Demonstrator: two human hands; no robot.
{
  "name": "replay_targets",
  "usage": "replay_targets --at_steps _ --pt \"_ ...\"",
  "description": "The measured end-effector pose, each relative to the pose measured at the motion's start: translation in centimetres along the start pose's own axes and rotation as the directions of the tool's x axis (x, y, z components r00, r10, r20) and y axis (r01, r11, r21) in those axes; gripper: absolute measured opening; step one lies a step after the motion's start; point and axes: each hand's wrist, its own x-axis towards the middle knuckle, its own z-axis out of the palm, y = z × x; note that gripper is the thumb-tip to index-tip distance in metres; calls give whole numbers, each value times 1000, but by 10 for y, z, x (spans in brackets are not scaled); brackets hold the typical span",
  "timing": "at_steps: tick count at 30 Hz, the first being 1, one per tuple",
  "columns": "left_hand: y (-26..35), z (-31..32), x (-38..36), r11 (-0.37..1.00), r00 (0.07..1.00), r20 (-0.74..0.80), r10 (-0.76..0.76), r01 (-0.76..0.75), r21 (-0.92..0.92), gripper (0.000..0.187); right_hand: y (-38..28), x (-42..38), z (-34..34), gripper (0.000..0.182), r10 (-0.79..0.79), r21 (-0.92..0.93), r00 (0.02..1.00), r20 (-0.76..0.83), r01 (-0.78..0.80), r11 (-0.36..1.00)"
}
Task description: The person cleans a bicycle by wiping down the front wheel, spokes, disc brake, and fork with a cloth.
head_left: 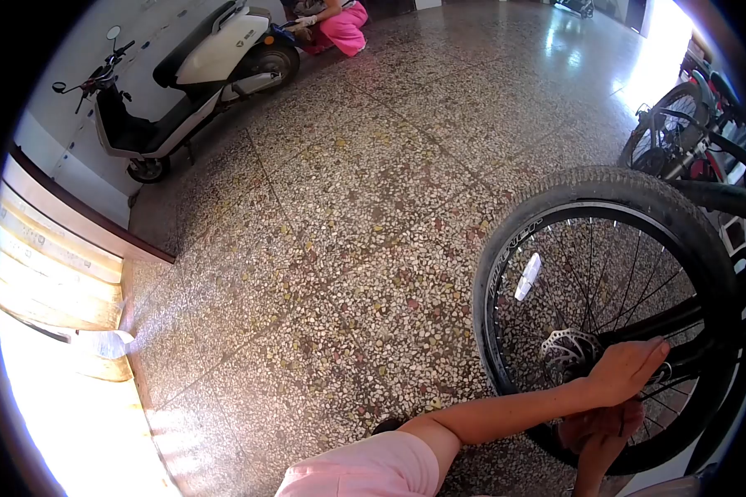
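A bicycle wheel with a black knobby tyre, dark rim and thin spokes stands at the right in the head view. A white reflector is fixed among its spokes, and a silver brake disc sits at the hub. My left hand reaches across from the left, its fingers closed by the dark bicycle frame just right of the hub. Below it, partly covered, my right hand is curled low against the wheel. What either hand grips is hidden.
A white and black scooter is parked at the upper left. Near its rear, a person in pink trousers crouches. Another bicycle stands behind the wheel. A bright curtain hangs at the left above the speckled floor.
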Motion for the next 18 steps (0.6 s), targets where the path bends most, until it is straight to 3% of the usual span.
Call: replay_targets --at_steps 18 --pt "-2 1 0 1000 1000 7 12 -12 0 36 -6 -2 -1 64 17 -90 1000 -3 -17 996"
